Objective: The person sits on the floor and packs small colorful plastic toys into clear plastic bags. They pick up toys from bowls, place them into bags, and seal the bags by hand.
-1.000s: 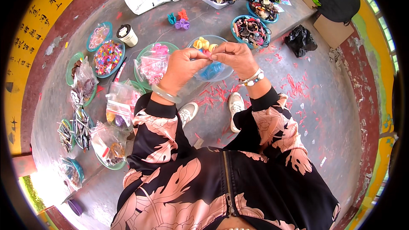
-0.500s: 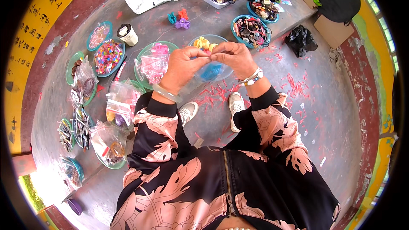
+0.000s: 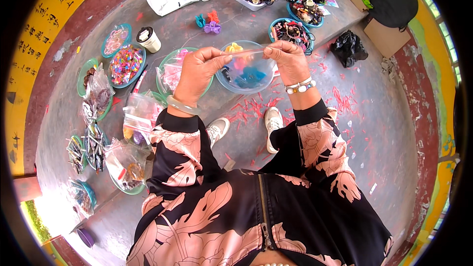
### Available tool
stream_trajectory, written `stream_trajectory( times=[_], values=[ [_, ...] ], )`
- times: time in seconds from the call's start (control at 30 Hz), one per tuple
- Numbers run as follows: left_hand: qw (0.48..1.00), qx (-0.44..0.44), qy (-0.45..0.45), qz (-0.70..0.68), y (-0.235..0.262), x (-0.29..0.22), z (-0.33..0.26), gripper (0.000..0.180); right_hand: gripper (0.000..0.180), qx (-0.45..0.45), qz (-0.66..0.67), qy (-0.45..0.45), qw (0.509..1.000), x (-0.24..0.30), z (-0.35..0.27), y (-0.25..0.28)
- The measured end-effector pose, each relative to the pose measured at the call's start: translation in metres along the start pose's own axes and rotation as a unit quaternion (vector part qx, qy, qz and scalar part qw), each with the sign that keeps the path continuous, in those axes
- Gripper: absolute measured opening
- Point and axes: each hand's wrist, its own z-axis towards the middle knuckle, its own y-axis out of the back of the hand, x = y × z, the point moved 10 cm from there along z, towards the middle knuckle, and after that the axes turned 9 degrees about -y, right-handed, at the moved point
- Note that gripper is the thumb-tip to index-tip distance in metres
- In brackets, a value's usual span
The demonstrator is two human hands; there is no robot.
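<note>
A thin, clear, pinkish plastic strip is stretched nearly level between my hands; whether it is the edge of a bag I cannot tell. At its left end my left hand pinches it between thumb and fingers. My right hand grips the other end in the same way. Below them stands a clear bluish bowl holding yellow pieces and blue pieces. Close to my left hand is a green basin with pink items in plastic bags.
To the left are a lidded cup, a basin of colourful pieces and bagged goods. Purple, orange and teal claw clips lie ahead. Basins of hair ties and a black bag are at right. Red scraps litter the floor.
My hands have drawn apart, the left one leftward and the right one rightward. The strip now stretches between them, and more of the clear bowl shows beneath.
</note>
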Motion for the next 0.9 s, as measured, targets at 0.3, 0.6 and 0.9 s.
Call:
stream_trajectory(
  times=[0.3,0.6,0.9],
  values=[
    [0.997,-0.021,-0.014,-0.067,-0.002,0.002,0.001,0.01,0.006,-0.007,0.104,0.014,0.994,-0.007,0.0,0.0],
    [0.981,-0.02,0.015,-0.191,-0.026,0.004,0.004,0.014,0.005,0.005,0.198,-0.033,0.98,-0.022,0.003,0.001],
    [0.999,0.006,0.029,-0.039,-0.023,0.003,0.0,0.012,0.015,0.022,-0.153,-0.072,0.985,-0.007,-0.002,-0.008]
  ],
)
